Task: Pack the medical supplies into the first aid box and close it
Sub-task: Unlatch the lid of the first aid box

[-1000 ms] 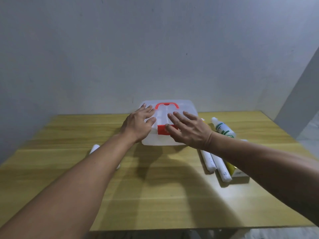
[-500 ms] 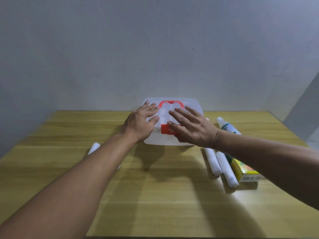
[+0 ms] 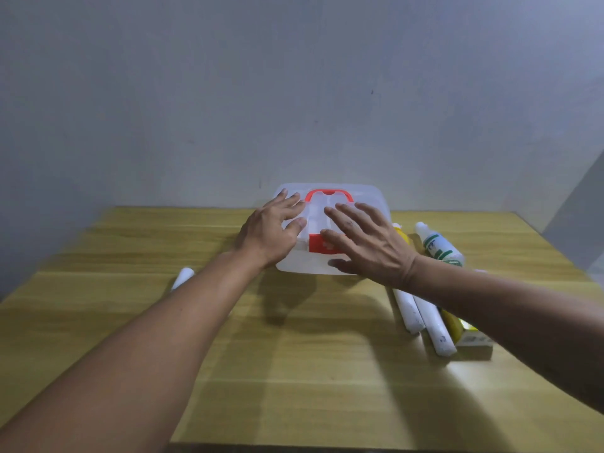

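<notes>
Looking down through the head camera, I saw the first aid box (image 3: 330, 230) sitting at the far middle of the wooden table (image 3: 294, 371), close to the grey wall (image 3: 294, 93). It was translucent white, its lid down, with a red handle (image 3: 328, 194) lying flat on top and a red latch (image 3: 322, 245) on the near face.

My left hand (image 3: 273, 232) lay over the box's left side, fingers spread wide and flat on the lid, gripping nothing. My right hand (image 3: 367, 241) lay splayed on the right side, its thumb reaching onto the red latch, palm down and likewise holding nothing. The two hands sat apart, the handle showing between them.

Supplies waited outside the box. Two white rolls (image 3: 421, 317) lay side by side just right of it, partly under my right forearm, with a yellow carton (image 3: 470, 336) touching them on the far side. A white bottle with green print (image 3: 439, 246) lay on its side near the box's right edge. One more white roll (image 3: 183, 277) peeked out on the left, mostly hidden behind my left forearm.
</notes>
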